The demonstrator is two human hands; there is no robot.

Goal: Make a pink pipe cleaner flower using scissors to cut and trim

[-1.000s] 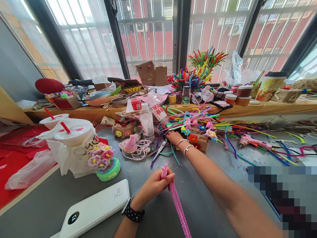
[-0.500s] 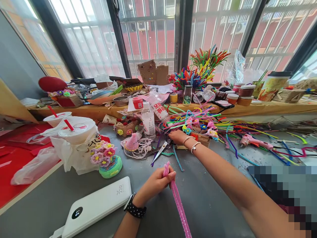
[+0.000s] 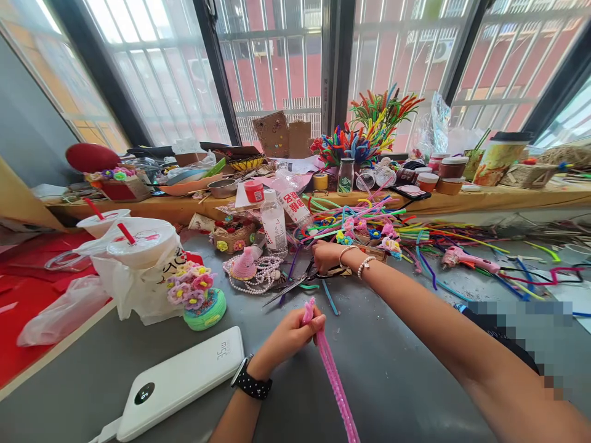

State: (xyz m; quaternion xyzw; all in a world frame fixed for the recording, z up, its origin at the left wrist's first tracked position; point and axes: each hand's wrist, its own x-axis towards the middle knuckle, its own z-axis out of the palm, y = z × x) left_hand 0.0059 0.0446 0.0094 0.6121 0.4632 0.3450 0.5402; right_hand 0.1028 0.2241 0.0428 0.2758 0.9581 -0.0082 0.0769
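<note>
My left hand [image 3: 297, 335] is closed around several pink pipe cleaners [image 3: 336, 387], gathered in a bundle. Their short tips stick up above the thumb, and the long ends hang down toward the bottom edge. Farther off, my right hand [image 3: 327, 258] has its fingers closed at the handles of a pair of scissors [image 3: 290, 287]. The blades point left and toward me, close above the grey table; the handles are partly hidden by the fingers. Just behind this hand lies a heap of coloured pipe cleaners [image 3: 351, 212]. A teal pipe cleaner piece [image 3: 330, 299] lies below the scissors.
A white power bank [image 3: 184, 384] lies front left, beside a pipe-cleaner flower pot [image 3: 205, 311] and bagged drink cup [image 3: 138, 246]. Pearl strings [image 3: 258, 283] and a water bottle [image 3: 274, 227] stand left of the scissors. A pink glue gun [image 3: 471, 261] rests at right.
My right hand has taken hold of the scissors, whose blades have swung left and lie flatter. The left hand keeps its grip on the pink pipe cleaners in nearly the same place.
</note>
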